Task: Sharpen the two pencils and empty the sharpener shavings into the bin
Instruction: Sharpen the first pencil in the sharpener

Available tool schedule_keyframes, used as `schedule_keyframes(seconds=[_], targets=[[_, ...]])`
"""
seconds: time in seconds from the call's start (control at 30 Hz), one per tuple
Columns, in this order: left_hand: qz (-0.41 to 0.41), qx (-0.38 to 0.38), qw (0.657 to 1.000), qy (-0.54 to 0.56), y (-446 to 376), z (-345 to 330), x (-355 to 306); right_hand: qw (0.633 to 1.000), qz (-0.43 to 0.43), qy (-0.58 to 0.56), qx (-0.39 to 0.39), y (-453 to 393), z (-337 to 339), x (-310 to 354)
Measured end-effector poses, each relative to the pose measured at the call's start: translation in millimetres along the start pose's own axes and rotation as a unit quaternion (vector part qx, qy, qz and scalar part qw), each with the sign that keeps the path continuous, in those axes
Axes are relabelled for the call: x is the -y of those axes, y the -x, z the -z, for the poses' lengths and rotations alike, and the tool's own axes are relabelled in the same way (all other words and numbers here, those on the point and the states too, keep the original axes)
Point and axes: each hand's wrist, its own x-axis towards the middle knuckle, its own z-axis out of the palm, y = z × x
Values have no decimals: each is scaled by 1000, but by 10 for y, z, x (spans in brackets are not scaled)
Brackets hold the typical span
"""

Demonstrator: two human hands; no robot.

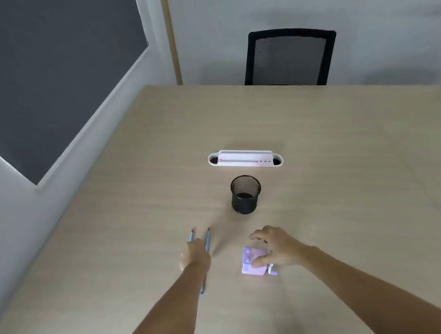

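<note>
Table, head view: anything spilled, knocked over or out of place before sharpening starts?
Nothing stands out. The mesh bin stands upright, no shavings show on the table, the left hand rests on the two pencils, and the right hand is on the sharpener.

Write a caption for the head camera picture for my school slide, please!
Left hand on two blue pencils, right hand on the purple sharpener, near a black mesh bin.

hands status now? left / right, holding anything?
Left hand: on the two blue pencils; whether it grips them cannot be told.
Right hand: open, fingers spread, thumb on the purple sharpener; not lifted.
</note>
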Motion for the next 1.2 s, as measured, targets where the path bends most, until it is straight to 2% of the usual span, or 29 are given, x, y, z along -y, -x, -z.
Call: schedule_keyframes(seconds=[0.23, 0.3, 0.43, 0.53, 0.73, 1.2], targets=[[-2, 18, 999, -37, 45, -129, 10, 999, 1, 37, -32, 45, -223, 102], [-24, 15, 998, -58, 74, -162, 7, 998, -9, 55, -38, 49, -233, 104], [-121, 1, 989, -86, 246, -213, 109, 996, -10, 80, -41, 65, -214, 87], [-183, 3, 983, -14, 343, -199, 252, 994, -14, 94, -49, 66, -187, 70], [-231, -28, 970, 75, 282, -15, 294, 992, -25, 112, -52, -11, -155, 127], [-291, 33, 953, 81, 151, 57, 117, 989, -35, 134, -45, 9, -136, 161]])
